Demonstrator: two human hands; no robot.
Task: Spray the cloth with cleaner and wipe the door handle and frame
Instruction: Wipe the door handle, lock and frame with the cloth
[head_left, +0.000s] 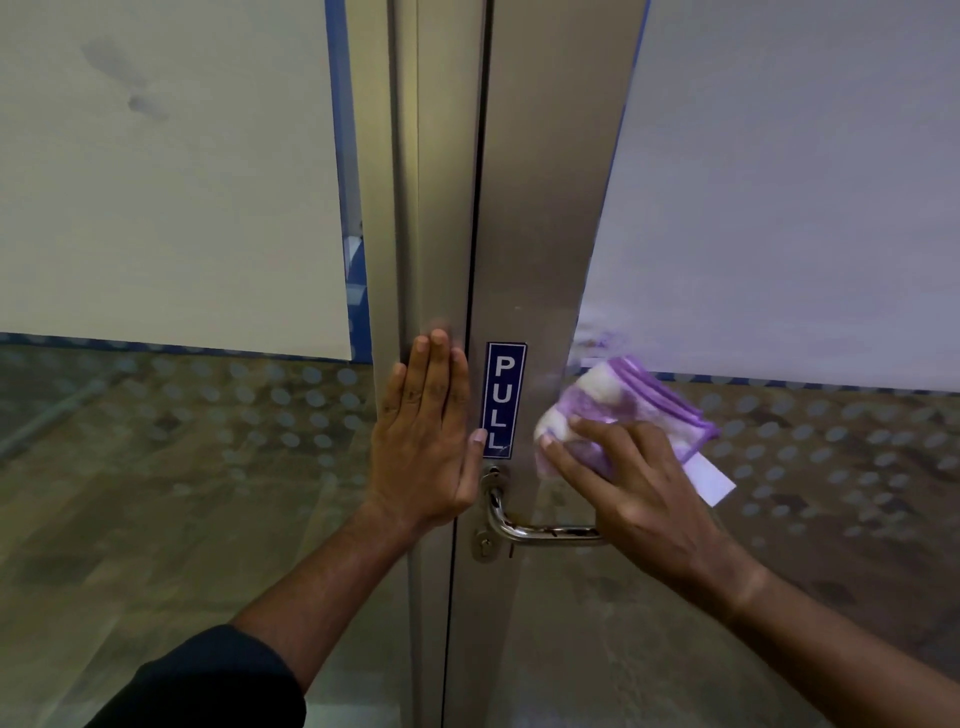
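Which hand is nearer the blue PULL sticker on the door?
Left. The left hand lies flat on the metal frame, its thumb tip touching the blue PULL sticker; the right hand presses the purple-and-white cloth further right, apart from it.

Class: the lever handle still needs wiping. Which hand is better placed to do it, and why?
Probably the right hand: it already presses the purple cloth just above the lever handle. The left hand lies flat, empty, on the frame.

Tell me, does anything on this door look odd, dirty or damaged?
Mostly minor marks. The left panel has dark smudges near its top. The handle shows brownish spots like tarnish or grime. The PULL sticker looks scuffed at its bottom edge. Nothing appears broken or spilled; the right hand presses the cloth on the frame.
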